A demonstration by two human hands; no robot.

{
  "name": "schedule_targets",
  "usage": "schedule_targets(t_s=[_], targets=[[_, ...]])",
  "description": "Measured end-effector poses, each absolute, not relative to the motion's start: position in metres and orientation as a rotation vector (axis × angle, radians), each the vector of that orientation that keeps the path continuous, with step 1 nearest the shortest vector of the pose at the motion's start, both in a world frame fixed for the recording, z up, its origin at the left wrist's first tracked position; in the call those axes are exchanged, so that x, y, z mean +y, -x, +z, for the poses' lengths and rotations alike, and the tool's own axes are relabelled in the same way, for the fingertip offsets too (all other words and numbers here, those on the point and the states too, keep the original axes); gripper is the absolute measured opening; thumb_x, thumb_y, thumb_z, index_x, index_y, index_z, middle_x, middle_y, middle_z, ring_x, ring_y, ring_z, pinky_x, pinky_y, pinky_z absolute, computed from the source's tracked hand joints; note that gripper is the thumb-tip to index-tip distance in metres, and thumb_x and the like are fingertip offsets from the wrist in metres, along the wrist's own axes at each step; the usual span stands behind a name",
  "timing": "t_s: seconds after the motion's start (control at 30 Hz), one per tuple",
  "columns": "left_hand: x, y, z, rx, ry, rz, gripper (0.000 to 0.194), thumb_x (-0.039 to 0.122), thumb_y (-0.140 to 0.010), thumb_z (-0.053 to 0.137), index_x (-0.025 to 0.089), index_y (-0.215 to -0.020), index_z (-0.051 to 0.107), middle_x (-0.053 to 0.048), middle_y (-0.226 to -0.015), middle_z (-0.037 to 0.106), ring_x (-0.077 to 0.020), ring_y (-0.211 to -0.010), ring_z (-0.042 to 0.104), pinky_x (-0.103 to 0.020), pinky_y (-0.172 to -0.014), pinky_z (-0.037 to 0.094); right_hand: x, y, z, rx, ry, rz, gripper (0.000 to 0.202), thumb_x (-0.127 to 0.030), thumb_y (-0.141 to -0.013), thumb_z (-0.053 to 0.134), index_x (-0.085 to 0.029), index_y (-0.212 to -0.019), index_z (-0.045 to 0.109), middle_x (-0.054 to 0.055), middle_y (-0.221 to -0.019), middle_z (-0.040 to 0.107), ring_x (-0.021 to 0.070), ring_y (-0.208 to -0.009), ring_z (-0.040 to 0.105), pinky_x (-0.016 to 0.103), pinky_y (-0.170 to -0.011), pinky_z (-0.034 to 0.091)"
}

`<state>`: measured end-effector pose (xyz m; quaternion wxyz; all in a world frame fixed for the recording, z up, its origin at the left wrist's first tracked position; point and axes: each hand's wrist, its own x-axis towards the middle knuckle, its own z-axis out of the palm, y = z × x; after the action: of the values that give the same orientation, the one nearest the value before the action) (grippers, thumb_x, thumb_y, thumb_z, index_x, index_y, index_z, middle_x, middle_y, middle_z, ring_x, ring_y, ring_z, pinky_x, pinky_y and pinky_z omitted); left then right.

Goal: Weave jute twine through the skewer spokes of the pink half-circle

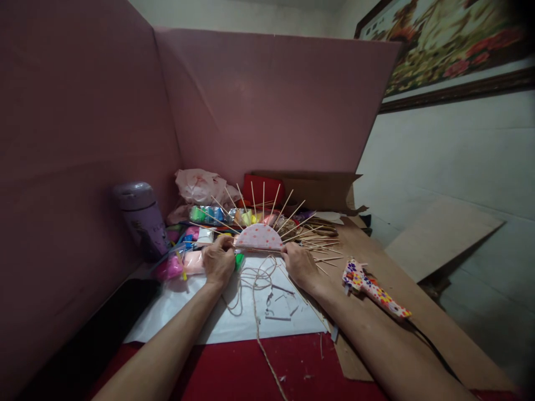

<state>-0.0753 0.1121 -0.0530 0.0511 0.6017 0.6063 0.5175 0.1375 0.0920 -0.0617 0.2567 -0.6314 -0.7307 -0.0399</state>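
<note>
A pink half-disc with red dots [259, 237] is held upright, with thin wooden sticks fanning out from its curved edge. My left hand [219, 260] is closed on its lower left corner, and my right hand [299, 266] pinches the lower right corner. Along the straight bottom edge runs a thin strip or cord, too small to tell which. Loose twine [256, 295] lies in loops on the white sheet [225, 328] below the piece and trails toward me over the red surface.
A purple bottle [144, 223] stands at the left. Colourful clay packets [207, 214] and a pink plastic bag [200, 186] lie behind. At the right, a flower-patterned glue gun [374, 289] and loose sticks [326, 245] rest on cardboard [401, 267]. Dark scraps [278, 318] dot the sheet.
</note>
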Motion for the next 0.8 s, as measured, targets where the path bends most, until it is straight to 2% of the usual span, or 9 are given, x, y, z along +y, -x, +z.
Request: schedule_targets(t_s=[0.57,0.8], targets=[[0.1045,0.0698,-0.0438,1.991,-1.87,1.47,0.019,0.017,-0.068,0.055,0.025,-0.082,0.065,0.002,-0.071,0.07,-0.0173,-0.071,0.063,-0.028,-0.068,0.04,0.0956,-0.1387,-0.0628,-1.948,1.709,-0.075,0.015,-0.012,-0.08,0.045,-0.017,-0.078,0.059,0.006,-0.082,0.064,0.0163,-0.076,0.057,0.025,-0.067,0.034],[0.1031,0.0698,-0.0433,1.949,-1.9,1.492,0.016,0.016,-0.07,0.056,0.022,-0.082,0.065,0.0,-0.071,0.07,-0.0179,-0.07,0.063,-0.031,-0.07,0.038,0.0956,-0.1385,-0.0621,-1.917,1.676,-0.048,0.015,-0.011,-0.078,0.045,-0.017,-0.074,0.058,0.007,-0.077,0.062,0.0175,-0.075,0.056,0.026,-0.068,0.035]])
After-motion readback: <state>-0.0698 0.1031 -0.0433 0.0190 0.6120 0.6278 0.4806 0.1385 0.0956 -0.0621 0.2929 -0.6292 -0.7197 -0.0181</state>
